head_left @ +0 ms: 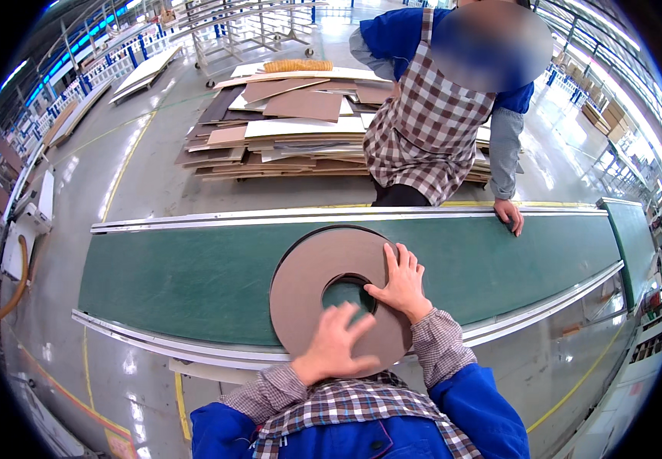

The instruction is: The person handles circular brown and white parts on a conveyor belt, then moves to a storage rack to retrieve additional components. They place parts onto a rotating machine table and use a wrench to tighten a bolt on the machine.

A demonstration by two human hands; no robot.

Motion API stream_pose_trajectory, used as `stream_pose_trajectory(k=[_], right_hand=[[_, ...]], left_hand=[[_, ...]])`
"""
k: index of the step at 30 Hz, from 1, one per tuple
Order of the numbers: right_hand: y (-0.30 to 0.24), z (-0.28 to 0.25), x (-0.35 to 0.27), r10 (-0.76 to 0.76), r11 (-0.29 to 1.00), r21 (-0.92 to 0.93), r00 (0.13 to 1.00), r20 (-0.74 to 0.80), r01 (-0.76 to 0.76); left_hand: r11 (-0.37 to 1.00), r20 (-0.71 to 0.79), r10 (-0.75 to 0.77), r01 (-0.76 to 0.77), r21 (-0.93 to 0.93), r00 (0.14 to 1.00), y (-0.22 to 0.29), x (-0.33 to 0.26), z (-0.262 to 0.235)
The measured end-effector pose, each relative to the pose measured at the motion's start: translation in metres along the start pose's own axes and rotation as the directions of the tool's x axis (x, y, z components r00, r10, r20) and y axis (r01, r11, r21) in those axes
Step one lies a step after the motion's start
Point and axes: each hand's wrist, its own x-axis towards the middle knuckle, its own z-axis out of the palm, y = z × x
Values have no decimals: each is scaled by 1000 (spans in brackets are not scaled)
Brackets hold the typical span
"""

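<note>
Factory floor (pixel 147 191) is seen behind, with stacked boards (pixel 293 122) and a co-worker's hand (pixel 508 214) resting on the far rail. Across the green conveyor belt (pixel 193 275) a brown ring-shaped panel (pixel 308 283) is laid flat. It is pressed, not gripped, by the left hand (pixel 335 344) and right hand (pixel 401 283), fingers spread. Even pressure beside the hole would likely be wise.
</note>
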Motion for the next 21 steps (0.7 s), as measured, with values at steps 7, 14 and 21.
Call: stream_pose_trajectory(k=[7, 14, 21], right_hand=[[-5, -10, 5, -9, 1000, 2, 999, 43, 9], [-3, -1, 0, -30, 1000, 4, 1000, -5, 30], [-3, -5, -1, 4, 1000, 20, 1000, 22, -4]], left_hand=[[646, -211, -762, 689, -329, 613, -207, -16, -24], [912, -126, -408, 410, -12, 904, -217, -3, -30], [949, -128, -285, 299, 98, 950, -191, 9, -66]])
